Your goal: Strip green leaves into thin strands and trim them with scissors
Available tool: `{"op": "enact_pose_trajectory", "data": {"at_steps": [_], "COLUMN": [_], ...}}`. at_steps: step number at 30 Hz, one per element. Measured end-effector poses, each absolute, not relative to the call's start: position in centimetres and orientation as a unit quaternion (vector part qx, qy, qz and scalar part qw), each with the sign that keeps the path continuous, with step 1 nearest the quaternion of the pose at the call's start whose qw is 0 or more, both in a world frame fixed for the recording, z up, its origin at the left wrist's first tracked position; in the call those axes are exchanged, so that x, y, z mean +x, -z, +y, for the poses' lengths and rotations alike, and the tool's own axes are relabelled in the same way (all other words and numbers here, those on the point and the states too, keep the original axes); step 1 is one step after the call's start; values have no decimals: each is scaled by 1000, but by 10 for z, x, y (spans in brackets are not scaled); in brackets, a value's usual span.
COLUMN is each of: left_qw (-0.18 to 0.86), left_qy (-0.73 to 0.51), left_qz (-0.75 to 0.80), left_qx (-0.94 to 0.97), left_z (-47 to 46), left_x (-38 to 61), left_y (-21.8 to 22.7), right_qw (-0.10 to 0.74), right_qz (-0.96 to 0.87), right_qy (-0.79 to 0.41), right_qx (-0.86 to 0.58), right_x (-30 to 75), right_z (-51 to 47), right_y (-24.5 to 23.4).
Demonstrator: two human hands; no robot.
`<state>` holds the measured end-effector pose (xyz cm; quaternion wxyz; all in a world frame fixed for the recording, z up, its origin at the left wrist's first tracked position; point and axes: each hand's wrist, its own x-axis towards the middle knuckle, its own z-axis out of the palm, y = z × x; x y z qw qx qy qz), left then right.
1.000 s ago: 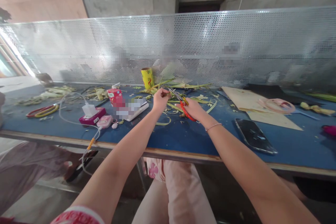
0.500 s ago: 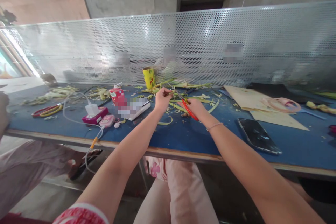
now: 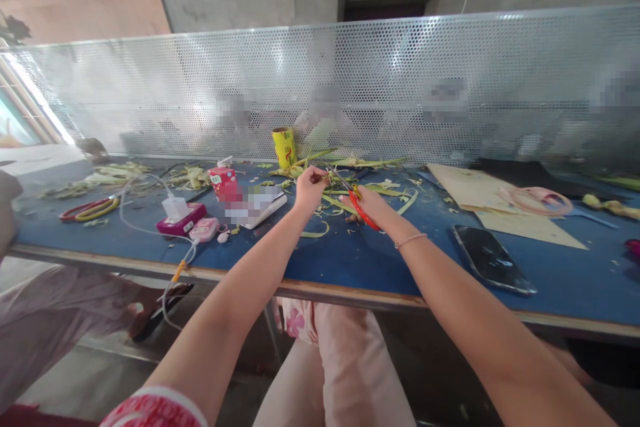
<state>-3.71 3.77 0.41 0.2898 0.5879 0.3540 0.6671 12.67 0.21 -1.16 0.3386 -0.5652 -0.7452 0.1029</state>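
A perforated metal panel (image 3: 380, 60) walls the far edge of the blue surface (image 3: 345, 267), whose wooden near rim runs beneath both forearms. Between the forearms, a wedge of blue dotted with small scraps reaches from that rim to the hands, giving the wrists room on the near side. To the right, pale paper sheets (image 3: 455, 190) lie with a pink ring (image 3: 537, 201) on top, and a dark phone (image 3: 493, 259) lies close to the near rim, beside the right forearm. The right hand (image 3: 373, 205) has its grip closed around the red handles of scissors (image 3: 367, 215), their blades directed at the left fingertips. The left hand (image 3: 310, 188) is bent into a pinch; what sits in that grip is too small to make out. Beyond both hands, plant strips (image 3: 375, 163) crowd the way to the panel, where a yellow cylinder (image 3: 284, 148) stands upright. On the left, a white device (image 3: 265, 208), a red carton (image 3: 223, 181) and a magenta box (image 3: 181, 220) bound the left arm's side, and a white cable (image 3: 173, 280) drops over the near rim.
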Motion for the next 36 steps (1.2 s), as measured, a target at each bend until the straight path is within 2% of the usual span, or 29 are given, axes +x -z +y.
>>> {"op": "enact_pose_trajectory", "data": {"at_steps": [11, 36], "left_qw": [329, 346], "left_qy": [-694, -698], "left_qz": [327, 325], "left_qx": [550, 536], "left_z": [40, 40], "left_x": [-37, -38], "left_y": [-3, -4], "right_qw": [348, 351], "right_qz": [-740, -735], "right_qy": [-106, -98], "right_qx": [-566, -572], "right_x": [129, 129], "right_z": [1, 0], "right_y": [8, 6]}}
